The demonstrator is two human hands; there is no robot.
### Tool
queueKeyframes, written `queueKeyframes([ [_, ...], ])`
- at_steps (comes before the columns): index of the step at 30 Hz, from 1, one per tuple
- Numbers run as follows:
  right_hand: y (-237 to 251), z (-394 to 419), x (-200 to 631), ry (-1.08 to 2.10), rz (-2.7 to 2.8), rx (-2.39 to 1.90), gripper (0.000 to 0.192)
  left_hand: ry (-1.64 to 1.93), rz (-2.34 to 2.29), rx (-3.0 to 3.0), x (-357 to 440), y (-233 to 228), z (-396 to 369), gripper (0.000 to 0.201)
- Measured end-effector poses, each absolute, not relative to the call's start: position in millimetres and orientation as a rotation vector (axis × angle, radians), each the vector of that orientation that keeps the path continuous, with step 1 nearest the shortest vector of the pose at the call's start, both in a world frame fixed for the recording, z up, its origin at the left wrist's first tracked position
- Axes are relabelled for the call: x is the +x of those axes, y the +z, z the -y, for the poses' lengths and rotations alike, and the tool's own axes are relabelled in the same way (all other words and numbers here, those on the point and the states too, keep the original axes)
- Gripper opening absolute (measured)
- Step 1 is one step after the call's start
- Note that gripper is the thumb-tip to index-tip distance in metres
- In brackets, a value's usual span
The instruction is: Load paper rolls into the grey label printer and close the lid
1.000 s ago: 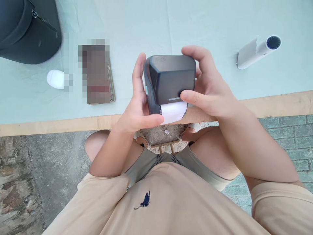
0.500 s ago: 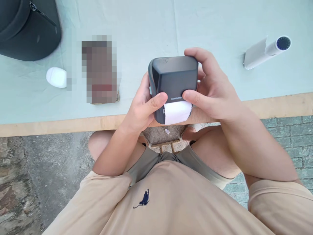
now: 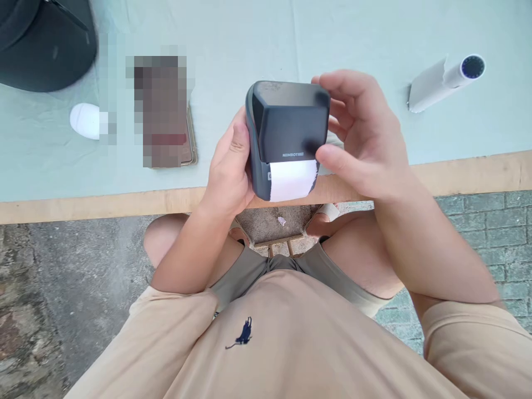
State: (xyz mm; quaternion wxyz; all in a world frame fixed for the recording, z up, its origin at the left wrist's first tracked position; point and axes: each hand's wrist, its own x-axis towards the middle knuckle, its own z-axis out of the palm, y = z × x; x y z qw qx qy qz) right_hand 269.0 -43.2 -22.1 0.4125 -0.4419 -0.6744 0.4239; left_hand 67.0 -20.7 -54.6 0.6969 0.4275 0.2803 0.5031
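Observation:
A dark label printer with NIIMBOT lettering is held just over the table's near edge. A white strip of label paper curls out of its front. My left hand is wrapped around the printer's left side, thumb along the edge and fingers hidden beneath. My right hand is at the printer's right side with fingers spread and curved. Its thumb tip meets or nearly meets the lower right edge, and its index finger is by the top right corner; firm contact cannot be made out.
On the pale green tablecloth lie a white rounded object and a pixelated flat object at left. A black zippered case stands far left. A white cylinder with a dark end, partly wrapped in paper, lies right.
My right hand has loosened, its thumb sliding off the printer's front to the right edge. My left thumb has moved from the front to the side. The printer sits slightly higher and further left.

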Motion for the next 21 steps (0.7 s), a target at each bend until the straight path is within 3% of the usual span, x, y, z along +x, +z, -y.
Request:
queueKeyframes([
  [6,-16.1,43.5,271.9,0.904,1.838,-1.194,0.067,1.095,-0.688,0.92,68.2,-46.3,20.8,0.026],
  [10,-4.4,45.7,263.7,0.503,1.697,-1.229,0.039,1.011,-0.635,0.884,69.4,-43.2,19.4,0.036],
  [12,2.1,46.8,255.8,0.491,1.548,-1.209,0.02,0.982,-0.589,0.903,69.8,-42.1,19.9,0.034],
  [17,9.9,44.1,244.5,0.481,1.56,-1.208,0.022,0.967,-0.657,0.912,69.4,-40.4,23.3,0.036],
  [21,9.6,35.5,249.7,0.316,2.027,-1.396,0.004,0.965,-0.623,0.92,68.7,-44.6,21.4,0.042],
])
